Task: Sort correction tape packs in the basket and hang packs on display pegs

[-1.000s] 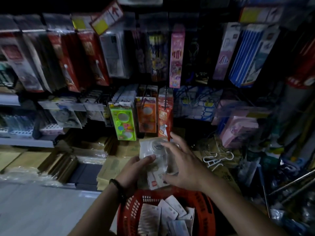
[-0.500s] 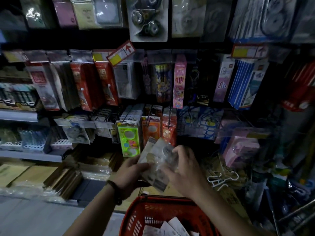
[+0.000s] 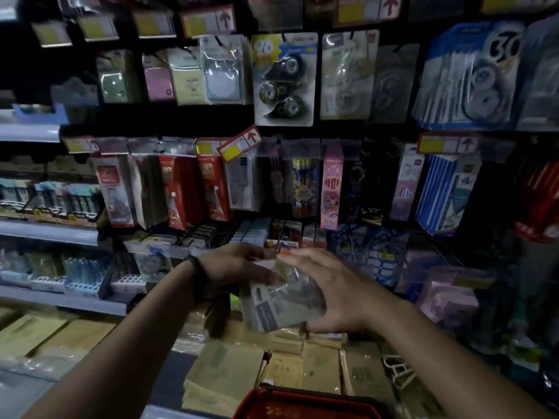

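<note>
Looking at centre frame, I see both hands on a small stack of correction tape packs (image 3: 281, 303). The packs have clear fronts, sit tilted, and are motion-blurred. The left hand (image 3: 239, 267) holds the stack's upper left edge, thumb on the front and fingers behind. It has a black wristband (image 3: 196, 267) at the wrist. The right hand (image 3: 329, 294) holds the right side, fingers spread wide over the top and thumb hooked under the lower edge. I can't count the packs.

The stack is in the air in front of the lower peg rows, well above the red basket (image 3: 302, 402). Only the basket's rim shows, at bottom centre, so I can't see what is in it.

Upper centre hangs a carded tape pack (image 3: 282, 80) on its peg. A blue multi-pack (image 3: 472, 77) is at upper right. A crooked price tag (image 3: 240, 143) with a red arrow sits mid-frame, with a pink pencil pack (image 3: 332, 189) to its right. Red packs (image 3: 211, 189) hang left of centre. Brown envelopes (image 3: 236, 373) are stacked on the shelf below the hands. The lighting is dim.
</note>
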A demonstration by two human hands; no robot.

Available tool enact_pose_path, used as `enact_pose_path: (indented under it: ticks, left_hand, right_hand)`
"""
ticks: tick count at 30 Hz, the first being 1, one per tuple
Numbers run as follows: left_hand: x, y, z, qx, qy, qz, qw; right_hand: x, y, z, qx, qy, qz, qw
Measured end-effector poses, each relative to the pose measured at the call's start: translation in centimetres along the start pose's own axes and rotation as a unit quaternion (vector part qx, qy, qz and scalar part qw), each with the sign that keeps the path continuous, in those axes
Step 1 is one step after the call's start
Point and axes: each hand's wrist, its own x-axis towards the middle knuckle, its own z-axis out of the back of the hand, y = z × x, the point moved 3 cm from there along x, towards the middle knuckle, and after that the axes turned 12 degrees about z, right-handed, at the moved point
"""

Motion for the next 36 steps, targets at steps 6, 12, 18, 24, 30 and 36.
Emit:
enact_pose_path:
  ticks: [6,12,18,24,30,36]
  left_hand:
    - [0.4,0.6,-1.7,-0.215,0.03,-0.06,0.974]
    - [1.7,0.8,-4.9,-0.272,-0.01,-0.147,0.951]
    - [2.2,-1.4,-5.1,-0.341,-0.091,-0.148,0.924]
    - [1.4,-4.5,-2.5,-0.366,-0.129,-0.126,0.913]
    - [0.1,-9.2,-1.3,-0.343,-0.103,-0.157,0.92]
    - [-1.5,-13.7,0.0,-0.292,-0.109,-0.208,0.927]
  right_hand:
    - [0.3,-0.1,-1.2,0.143,-0.224,-0.13,0.955]
    - [2.4,0.7,-2.1,0.145,-0.308,-0.246,0.908]
    - [3.2,1.0,0.2,0.108,-0.209,-0.248,0.94]
    - [3.3,1.1,3.7,0.011,-0.241,-0.158,0.957]
    - [4.1,0.9,9.4,-0.115,-0.288,-0.041,0.95]
    - [4.4,0.4,14.3,-0.153,-0.247,0.011,0.957]
